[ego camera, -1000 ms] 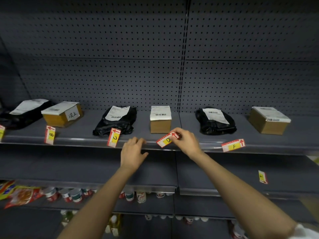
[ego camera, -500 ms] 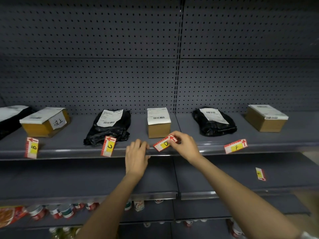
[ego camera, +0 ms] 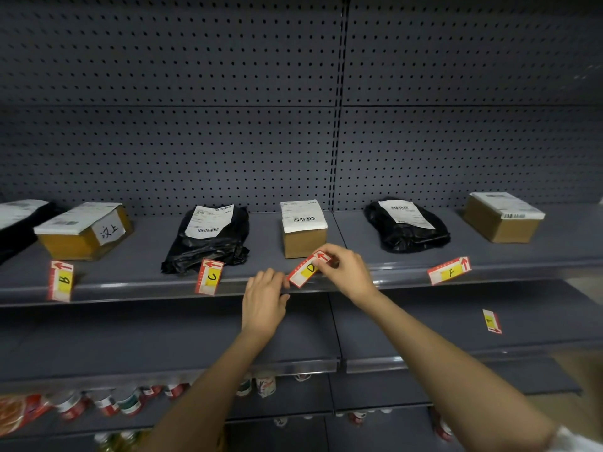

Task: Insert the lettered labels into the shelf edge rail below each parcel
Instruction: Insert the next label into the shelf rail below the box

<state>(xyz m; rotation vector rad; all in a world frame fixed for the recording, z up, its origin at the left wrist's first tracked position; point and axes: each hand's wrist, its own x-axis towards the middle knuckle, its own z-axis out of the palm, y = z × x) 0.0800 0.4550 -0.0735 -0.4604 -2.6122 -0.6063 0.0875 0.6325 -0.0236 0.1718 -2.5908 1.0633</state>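
Right hand (ego camera: 347, 274) pinches the tilted D label (ego camera: 308, 269) at the rail (ego camera: 146, 293), below the small box (ego camera: 303, 230). Left hand (ego camera: 264, 295), fingers curled, presses the rail at its 9 o'clock, holding nothing.

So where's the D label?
In the head view, the D label is pinched in the right hand, just below the small cardboard box, at the shelf edge.

Both bare forearms reach forward and up toward the shelf edge. The right hand (ego camera: 347, 275) is raised slightly higher, its fingertips pinched together around the label it holds, wrist bent inward. The left hand (ego camera: 264, 300) lies palm down just beside it, fingers curled over the front edge of the shelf.
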